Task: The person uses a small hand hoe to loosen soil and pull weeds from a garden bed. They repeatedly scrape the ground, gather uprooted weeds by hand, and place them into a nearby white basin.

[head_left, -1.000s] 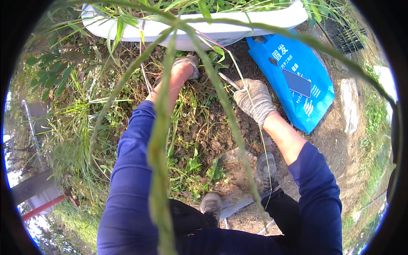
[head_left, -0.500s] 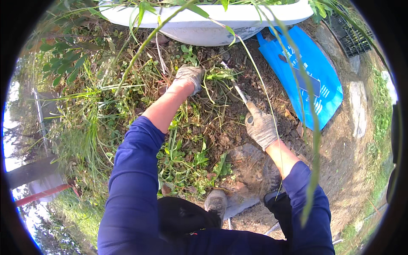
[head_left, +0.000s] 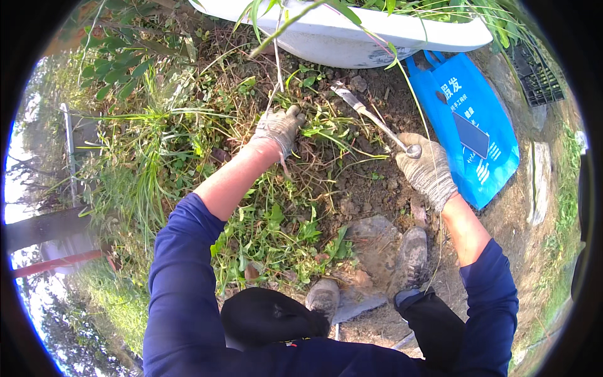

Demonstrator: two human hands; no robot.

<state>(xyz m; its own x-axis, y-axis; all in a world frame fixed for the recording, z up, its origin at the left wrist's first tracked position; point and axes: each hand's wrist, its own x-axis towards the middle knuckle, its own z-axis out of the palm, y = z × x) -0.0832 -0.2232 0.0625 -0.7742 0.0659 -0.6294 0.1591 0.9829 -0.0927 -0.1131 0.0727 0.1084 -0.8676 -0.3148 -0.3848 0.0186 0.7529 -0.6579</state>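
My left hand [head_left: 278, 130], in a grey-white knit glove, is down among green weeds [head_left: 326, 133] and dry stems. Its fingers are curled closed on some of the weeds; the grip itself is partly hidden. My right hand [head_left: 424, 164], gloved alike, is closed round the end of a slim metal digging tool [head_left: 377, 119] with a narrow, soil-stained blade. The tool is raised over loose brown soil [head_left: 370, 188], its blade pointing up and left, to the right of the weeds.
A white basin [head_left: 352, 39] with plants in it stands at the far side. Right of it lies a blue bag [head_left: 433, 94], and beyond that a black plastic crate [head_left: 539, 78]. My shoes [head_left: 411, 257] stand by a flat stone [head_left: 372, 235]. Taller grass [head_left: 147, 169] grows on the left.
My right hand has moved right and lifted the tool away from the weeds. My left hand stays near the same spot in the weeds. The whole view has shifted slightly.
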